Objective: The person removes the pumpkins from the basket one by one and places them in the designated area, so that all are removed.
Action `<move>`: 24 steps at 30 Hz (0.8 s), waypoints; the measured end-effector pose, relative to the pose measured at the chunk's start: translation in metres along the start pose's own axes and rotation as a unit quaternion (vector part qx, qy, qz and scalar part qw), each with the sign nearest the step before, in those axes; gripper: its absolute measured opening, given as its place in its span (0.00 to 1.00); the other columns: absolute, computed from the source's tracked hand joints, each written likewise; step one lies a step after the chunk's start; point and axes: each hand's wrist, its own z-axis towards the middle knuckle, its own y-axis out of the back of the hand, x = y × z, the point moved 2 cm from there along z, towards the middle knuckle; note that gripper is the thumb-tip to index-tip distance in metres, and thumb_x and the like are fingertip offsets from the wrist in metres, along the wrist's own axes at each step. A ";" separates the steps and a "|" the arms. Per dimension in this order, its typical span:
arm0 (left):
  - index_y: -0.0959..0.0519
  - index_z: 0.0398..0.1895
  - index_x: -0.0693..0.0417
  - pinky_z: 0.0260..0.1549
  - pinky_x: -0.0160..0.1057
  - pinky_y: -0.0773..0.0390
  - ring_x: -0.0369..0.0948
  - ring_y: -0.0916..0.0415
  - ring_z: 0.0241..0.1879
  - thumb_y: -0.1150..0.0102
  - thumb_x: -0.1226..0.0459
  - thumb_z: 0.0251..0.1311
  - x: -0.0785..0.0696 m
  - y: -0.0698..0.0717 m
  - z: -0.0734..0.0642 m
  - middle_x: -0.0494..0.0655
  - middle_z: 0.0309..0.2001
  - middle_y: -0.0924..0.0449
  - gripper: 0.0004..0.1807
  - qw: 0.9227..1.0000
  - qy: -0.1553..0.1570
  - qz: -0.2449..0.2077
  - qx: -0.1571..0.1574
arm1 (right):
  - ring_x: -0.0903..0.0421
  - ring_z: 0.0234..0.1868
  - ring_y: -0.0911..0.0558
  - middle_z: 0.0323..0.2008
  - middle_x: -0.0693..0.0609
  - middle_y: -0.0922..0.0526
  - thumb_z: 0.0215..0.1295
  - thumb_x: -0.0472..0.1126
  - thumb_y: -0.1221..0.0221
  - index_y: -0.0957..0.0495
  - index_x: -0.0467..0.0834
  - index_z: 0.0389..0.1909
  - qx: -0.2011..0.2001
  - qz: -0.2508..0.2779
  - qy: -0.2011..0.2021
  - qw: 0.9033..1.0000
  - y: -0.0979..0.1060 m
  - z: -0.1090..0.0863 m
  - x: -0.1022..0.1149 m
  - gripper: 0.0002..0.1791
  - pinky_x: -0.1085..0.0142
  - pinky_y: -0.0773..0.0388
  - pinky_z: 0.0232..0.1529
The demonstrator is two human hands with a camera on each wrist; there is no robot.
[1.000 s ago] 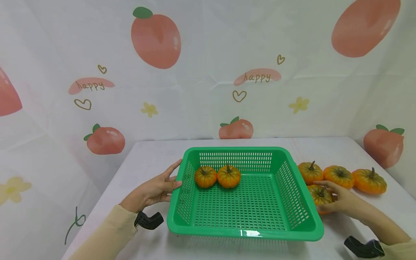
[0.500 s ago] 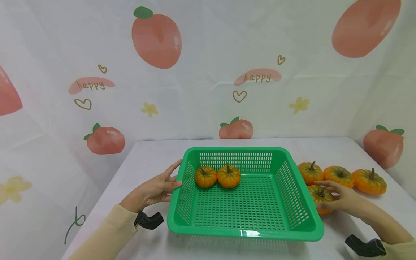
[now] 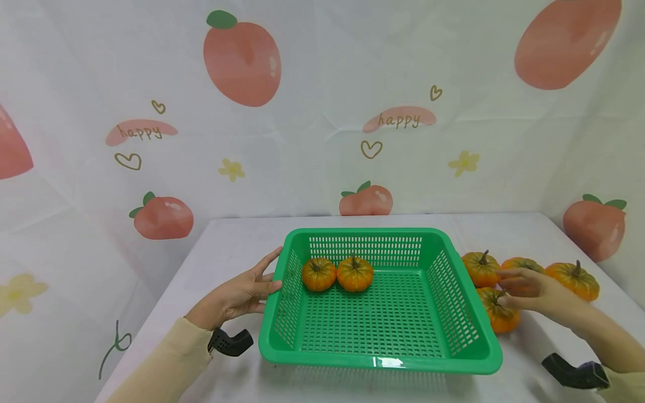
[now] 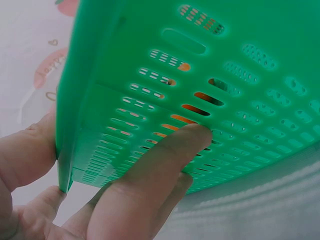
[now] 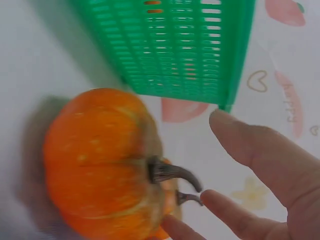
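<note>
A green plastic basket point(image 3: 327, 357) with slotted walls stands on the white table. Inside it, side by side near the back left, lie two small orange pumpkins point(image 3: 318, 277). My left hand point(image 3: 243, 294) holds the basket's left rim; in the left wrist view a fingertip presses the slotted wall. Just right of the basket sits another pumpkin point(image 3: 504, 323), and my right hand point(image 3: 536, 291) hovers over it with fingers spread. In the right wrist view, this pumpkin point(image 5: 100, 165) shows its curved stem, close to the fingertips but apart from the thumb.
Behind the right hand stand several more pumpkins: one beside the basket point(image 3: 481, 271), one partly hidden by the hand point(image 3: 521, 263), one farther right point(image 3: 579, 285). A white curtain point(image 3: 312, 168) with fruit prints hangs behind the table.
My right hand has let go of the near pumpkin and lifted up and to the right; the pumpkin stays in place. The left hand and basket have not moved.
</note>
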 end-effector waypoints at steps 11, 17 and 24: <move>0.67 0.76 0.24 0.48 0.53 0.19 0.48 0.19 0.50 0.44 0.66 0.67 0.000 0.000 0.000 0.62 0.75 0.51 0.50 1.000 0.002 0.003 -0.002 | 0.69 0.48 0.22 0.60 0.36 0.25 0.72 0.48 0.46 0.40 0.35 0.67 -0.070 0.007 0.012 0.997 0.022 0.007 0.018 0.31 0.37 0.23 0.45; 0.68 0.76 0.23 0.49 0.53 0.19 0.48 0.19 0.51 0.44 0.66 0.67 0.000 0.000 0.000 0.62 0.75 0.52 0.51 1.000 0.003 0.001 0.001 | 0.86 0.46 0.31 0.49 0.82 0.32 0.71 0.44 0.45 0.37 0.44 0.67 -0.111 0.039 0.071 0.991 0.028 0.014 0.045 0.27 0.66 0.17 0.44; 0.68 0.76 0.24 0.48 0.54 0.19 0.48 0.19 0.50 0.45 0.67 0.68 0.000 0.000 0.000 0.63 0.74 0.51 0.50 1.000 0.001 0.001 0.007 | 0.85 0.50 0.33 0.62 0.57 0.27 0.71 0.47 0.45 0.39 0.49 0.70 -0.129 0.022 0.095 0.987 0.030 0.022 0.091 0.29 0.53 0.20 0.52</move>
